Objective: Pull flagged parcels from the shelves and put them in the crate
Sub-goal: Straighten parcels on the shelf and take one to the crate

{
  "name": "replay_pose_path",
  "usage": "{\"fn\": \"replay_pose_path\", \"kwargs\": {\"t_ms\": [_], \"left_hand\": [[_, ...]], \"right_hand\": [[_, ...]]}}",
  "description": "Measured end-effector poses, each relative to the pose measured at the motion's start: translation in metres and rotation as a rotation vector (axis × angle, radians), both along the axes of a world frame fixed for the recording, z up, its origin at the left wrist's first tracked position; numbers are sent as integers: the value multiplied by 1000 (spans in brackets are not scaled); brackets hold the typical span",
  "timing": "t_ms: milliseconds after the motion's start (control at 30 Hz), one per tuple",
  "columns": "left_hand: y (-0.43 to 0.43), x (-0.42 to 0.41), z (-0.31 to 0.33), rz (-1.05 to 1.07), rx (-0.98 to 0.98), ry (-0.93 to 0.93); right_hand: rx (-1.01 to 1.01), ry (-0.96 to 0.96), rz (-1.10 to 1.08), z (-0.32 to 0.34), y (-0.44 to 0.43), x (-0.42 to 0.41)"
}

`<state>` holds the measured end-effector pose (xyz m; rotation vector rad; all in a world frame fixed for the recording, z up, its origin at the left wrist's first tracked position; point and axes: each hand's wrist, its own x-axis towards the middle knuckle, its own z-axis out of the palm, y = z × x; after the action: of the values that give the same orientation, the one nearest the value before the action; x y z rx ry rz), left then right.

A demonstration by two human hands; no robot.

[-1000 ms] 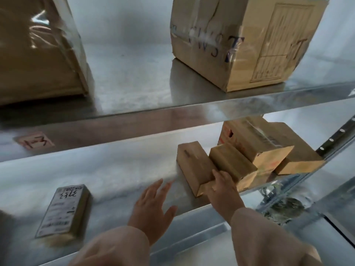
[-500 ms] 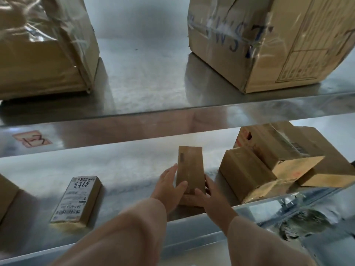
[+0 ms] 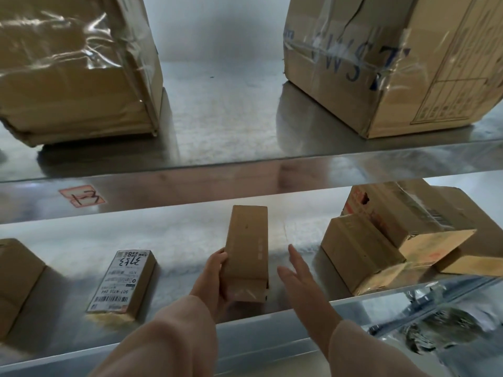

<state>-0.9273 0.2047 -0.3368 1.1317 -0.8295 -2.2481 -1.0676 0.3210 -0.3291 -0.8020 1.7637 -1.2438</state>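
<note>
Parcel (image 3: 246, 251), long, narrow, plain brown card: where does it lie? (Student)

Centre of the frame, on the lower shelf (image 3: 177, 240), lengthwise front to back, its near end at the shelf's front edge. Whether that end rests on the metal or is raised cannot be told. No flag shows on its upper face. (Tutor)

And the hands? (Student)

The left hand (image 3: 213, 280) grips it, curled round the left long edge near the near end. The right hand (image 3: 302, 276) holds nothing. Its fingers are straight and spread, just beside the right long edge but apart from it. (Tutor)

How should it handle? (Student)

Probably light and stiff: a small carton that one hand can span. The card looks smooth and the near flap glossy, perhaps taped, so a one-sided grip may slip. It is best held across the narrow width, both long edges pressed, nearer the middle than the end, so that the far end does not droop. (Tutor)

What stands near? (Student)

A labelled packet (image 3: 122, 281) at lower left and stacked boxes (image 3: 381, 240) at right, both well apart from the parcel. Two large cartons (image 3: 394, 63) stand on the upper shelf. The crate is out of view. (Tutor)
</note>
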Motion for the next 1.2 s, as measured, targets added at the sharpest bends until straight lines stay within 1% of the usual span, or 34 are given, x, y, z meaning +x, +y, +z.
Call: {"fn": "replay_pose_path", "kwargs": {"t_ms": [67, 100, 133, 167, 200, 267, 300, 333, 433, 500, 567, 667, 733, 833, 900, 967, 1033, 1100, 1200], "left_hand": [[5, 2, 0, 6, 128, 51], [7, 3, 0, 7, 130, 40], [10, 2, 2, 21, 101, 7], [11, 2, 3, 51, 34, -59], [11, 3, 2, 60, -96, -160], [10, 9, 4, -10, -465, -422], [11, 13, 5, -40, -588, -477], [12, 16, 7, -57, -611, -463], [15, 22, 9, -92, -470, -336], [15, 24, 7, -64, -410, -329], [11, 26, 1, 5, -358, -372], [9, 35, -7, 13, -361, -485], [8, 41, -10, 7, -372, -529], [5, 42, -5, 16, -426, -553], [1, 38, 4, 1, -556, -599], [-4, 32, 17, -17, -811, -728], [-6, 23, 33, -28, -1028, -793], [-4, 10, 48, -77, -1121, -751], [8, -8, 58, -186, -1248, -679]], "right_hand": [[15, -285, 88, 7, -2, 3], [14, -338, 119, 8, -3, 5], [-1, -338, 130, 7, -5, 6], [-27, -312, 125, 5, -6, 7], [-58, -280, 107, 1, -8, 7], [-112, -171, 98, -4, -10, 8], [-120, -101, 111, -5, -11, 9], [-118, -37, 127, -7, -13, 11], [-111, 127, 192, -8, -17, 19], [-119, 224, 259, -7, -19, 22], [-116, 256, 303, -6, -20, 23], [-67, 320, 311, -7, -16, 18], [-25, 396, 261, -9, -10, 11], [-36, 522, 178, -9, 1, -2], [-31, 579, 105, -5, 8, -10], [-4, 601, 31, 1, 17, -17], [8, 620, -29, 11, 27, -23], [33, 640, -115, 21, 38, -32], [135, 757, -226, 31, 54, -47]]}}
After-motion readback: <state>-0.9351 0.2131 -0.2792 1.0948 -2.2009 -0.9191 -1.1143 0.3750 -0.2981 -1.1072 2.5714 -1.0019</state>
